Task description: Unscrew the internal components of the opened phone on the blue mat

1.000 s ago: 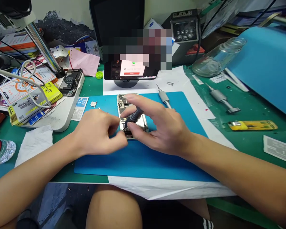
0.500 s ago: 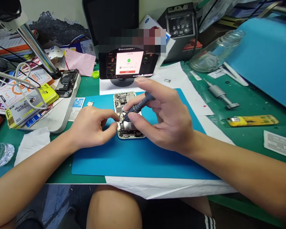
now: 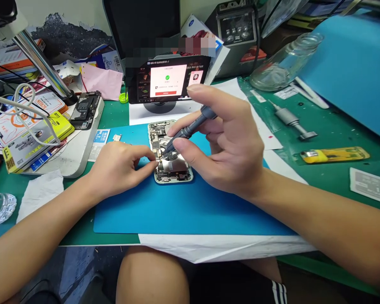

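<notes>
An opened phone [image 3: 174,168] with its inner parts exposed lies on the blue mat [image 3: 183,213]. My right hand [image 3: 228,145] holds a dark grey screwdriver [image 3: 190,128] between thumb and fingers, its shaft slanting down to the left over the middle of the phone. At the phone's left edge, my left hand [image 3: 123,169] has thumb and index finger pinched together. Whatever sits between those fingertips is too small to make out. The screwdriver's tip is close to them.
Behind the phone stands a lit tablet [image 3: 171,80]. Left are a second opened phone [image 3: 85,110] and a yellow battery box [image 3: 34,141]. On the right lie a yellow cutter [image 3: 335,155], a grey metal tool [image 3: 291,120] and a glass jar [image 3: 286,63].
My right hand and the screwdriver have shifted slightly up and right relative to the phone, uncovering more of its lower part. The view has moved a little. My left hand keeps its pinch.
</notes>
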Motion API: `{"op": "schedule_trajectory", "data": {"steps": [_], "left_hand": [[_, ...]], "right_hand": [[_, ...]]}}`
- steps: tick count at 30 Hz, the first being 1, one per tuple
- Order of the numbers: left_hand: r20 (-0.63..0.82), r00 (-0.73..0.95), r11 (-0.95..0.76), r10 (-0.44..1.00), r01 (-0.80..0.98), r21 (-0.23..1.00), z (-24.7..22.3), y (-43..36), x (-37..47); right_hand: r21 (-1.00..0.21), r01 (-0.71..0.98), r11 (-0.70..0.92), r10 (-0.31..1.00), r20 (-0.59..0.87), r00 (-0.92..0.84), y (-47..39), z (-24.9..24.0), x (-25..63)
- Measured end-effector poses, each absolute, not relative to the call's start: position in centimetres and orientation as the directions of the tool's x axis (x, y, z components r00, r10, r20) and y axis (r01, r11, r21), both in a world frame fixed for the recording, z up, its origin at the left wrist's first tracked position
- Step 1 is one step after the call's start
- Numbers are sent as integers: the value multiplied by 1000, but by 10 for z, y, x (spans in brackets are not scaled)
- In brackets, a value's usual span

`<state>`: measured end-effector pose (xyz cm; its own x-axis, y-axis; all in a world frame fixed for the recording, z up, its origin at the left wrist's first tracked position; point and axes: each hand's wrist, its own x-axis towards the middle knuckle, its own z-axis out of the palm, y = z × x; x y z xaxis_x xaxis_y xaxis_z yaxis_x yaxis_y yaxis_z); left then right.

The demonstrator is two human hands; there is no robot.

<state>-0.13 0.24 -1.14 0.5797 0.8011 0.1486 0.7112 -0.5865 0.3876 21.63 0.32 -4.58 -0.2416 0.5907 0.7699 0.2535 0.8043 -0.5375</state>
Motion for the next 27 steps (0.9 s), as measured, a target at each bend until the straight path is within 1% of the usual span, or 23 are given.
{"op": "schedule_trajectory", "data": {"steps": [7, 10, 12, 14, 17, 22, 24, 27], "left_hand": [[196, 596, -622, 779, 692, 366, -14, 0, 0], [195, 615, -641, 764, 684, 349, -13, 0, 0], [190, 583, -612, 790, 726, 314, -11, 1, 0], [209, 492, -533, 845, 809, 249, -7, 1, 0], [231, 374, -413, 898, 898, 153, -3, 3, -1], [65, 401, -403, 914, 915, 19, -5, 7, -1], [37, 393, -393, 919, 919, 3, -5, 7, 0], [40, 354, -355, 934, 935, 7, -3, 6, 1]], "right_hand": [[-537, 226, 813, 581, 772, -257, 4, -45, 216], [-531, 248, 810, 584, 766, -268, 2, -44, 216], [-521, 274, 808, 583, 771, -255, 2, -44, 218], [-501, 306, 810, 573, 786, -231, 3, -42, 220], [-466, 376, 801, 563, 799, -210, 6, -38, 225], [-396, 593, 701, 618, 753, -228, 14, -27, 238], [-386, 661, 643, 668, 705, -239, 19, -25, 243], [-381, 714, 588, 742, 607, -287, 28, -26, 251]]}}
